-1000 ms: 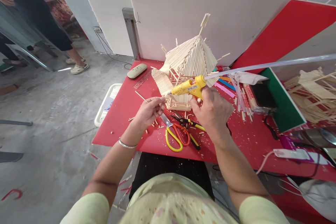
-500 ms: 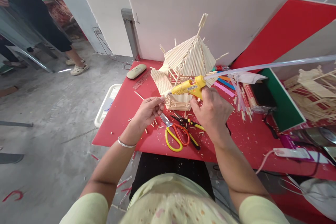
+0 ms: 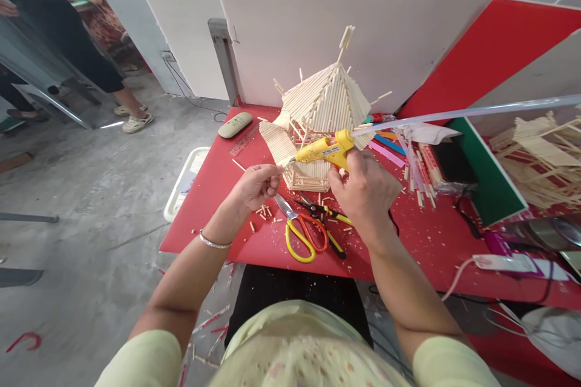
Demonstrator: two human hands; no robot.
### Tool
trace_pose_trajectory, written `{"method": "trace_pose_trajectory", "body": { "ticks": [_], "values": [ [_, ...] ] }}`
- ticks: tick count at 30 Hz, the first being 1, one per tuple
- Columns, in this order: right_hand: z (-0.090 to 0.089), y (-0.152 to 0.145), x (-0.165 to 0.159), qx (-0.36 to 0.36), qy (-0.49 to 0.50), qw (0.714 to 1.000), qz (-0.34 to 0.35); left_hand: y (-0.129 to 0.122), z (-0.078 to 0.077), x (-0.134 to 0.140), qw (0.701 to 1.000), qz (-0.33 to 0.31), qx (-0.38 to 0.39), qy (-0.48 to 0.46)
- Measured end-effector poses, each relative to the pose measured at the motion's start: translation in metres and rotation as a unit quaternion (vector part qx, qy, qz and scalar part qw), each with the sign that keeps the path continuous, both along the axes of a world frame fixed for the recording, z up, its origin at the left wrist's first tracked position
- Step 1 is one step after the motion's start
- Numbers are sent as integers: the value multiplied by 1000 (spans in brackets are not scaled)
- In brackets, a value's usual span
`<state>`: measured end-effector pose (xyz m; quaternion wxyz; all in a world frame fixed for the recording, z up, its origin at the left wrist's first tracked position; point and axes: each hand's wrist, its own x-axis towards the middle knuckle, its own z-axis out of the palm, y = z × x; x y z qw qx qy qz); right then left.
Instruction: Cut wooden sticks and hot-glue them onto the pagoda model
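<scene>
My right hand (image 3: 367,193) is closed round the handle of a yellow hot glue gun (image 3: 324,150), whose nozzle points left. A long clear glue stick (image 3: 454,113) sticks out of its back end. My left hand (image 3: 261,186) is pinched just left of the nozzle; what lies between its fingertips is too small to make out. Behind the gun stands a small pavilion model (image 3: 327,94) built of thin wooden sticks, its lower part partly covered by the gun. In front of it lie scissors (image 3: 299,233) with red and yellow handles and black-and-yellow pliers (image 3: 329,213).
Stick offcuts are scattered over the red tabletop (image 3: 204,211). A pale mouse-shaped case (image 3: 235,125) lies at the back left. On the right are bundled sticks (image 3: 420,175), a green board (image 3: 488,175) and another stick model (image 3: 540,151). A person (image 3: 68,42) stands at far left.
My left hand has shifted slightly left and up, staying pinched near the nozzle. The glue gun has moved very little, and the view has shifted slightly.
</scene>
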<state>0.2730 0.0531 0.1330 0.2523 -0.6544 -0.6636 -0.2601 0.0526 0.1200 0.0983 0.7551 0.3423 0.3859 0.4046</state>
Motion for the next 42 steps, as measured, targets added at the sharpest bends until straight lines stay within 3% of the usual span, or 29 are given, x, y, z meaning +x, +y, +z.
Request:
{"method": "trace_pose_trajectory", "body": {
  "ticks": [31,42],
  "values": [
    [1,-1,-2,16,5,1000,3,2,-3,-1,997,-41,-40,-57],
    [3,-2,-5,40,-29,999,-3,-1,-2,1,996,-6,-55,-65]
  ]
}}
